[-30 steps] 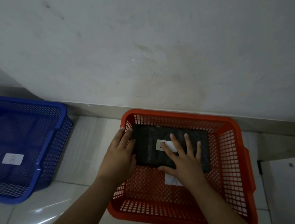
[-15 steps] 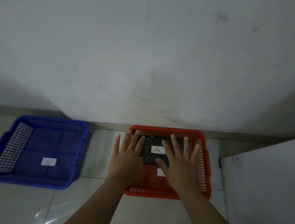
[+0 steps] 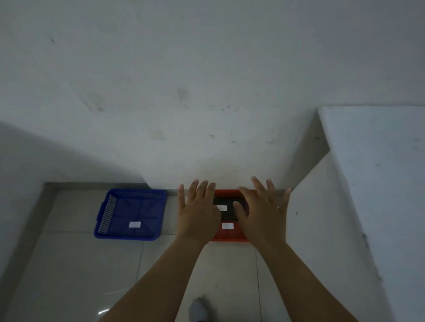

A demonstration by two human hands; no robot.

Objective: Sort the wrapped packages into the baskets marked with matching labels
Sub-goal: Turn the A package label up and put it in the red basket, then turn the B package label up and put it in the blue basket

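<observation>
A red basket [image 3: 228,237] stands on the tiled floor against the wall, mostly hidden behind my hands. Inside it lies a black wrapped package [image 3: 227,209] with a white label. A second white label sits on the basket's near wall. To its left is a blue basket [image 3: 131,214] with a white label and nothing else visible in it. My left hand [image 3: 198,212] and my right hand [image 3: 263,214] are held out high above the red basket, fingers spread, holding nothing.
A white table or counter [image 3: 386,163] fills the right side, its edge close to the red basket. The grey wall runs behind both baskets. My foot in a grey sock [image 3: 199,311] is on the tiles below.
The view has risen and pulled far back from the baskets, which now look small. Both hands have lifted off the black package and stayed open.
</observation>
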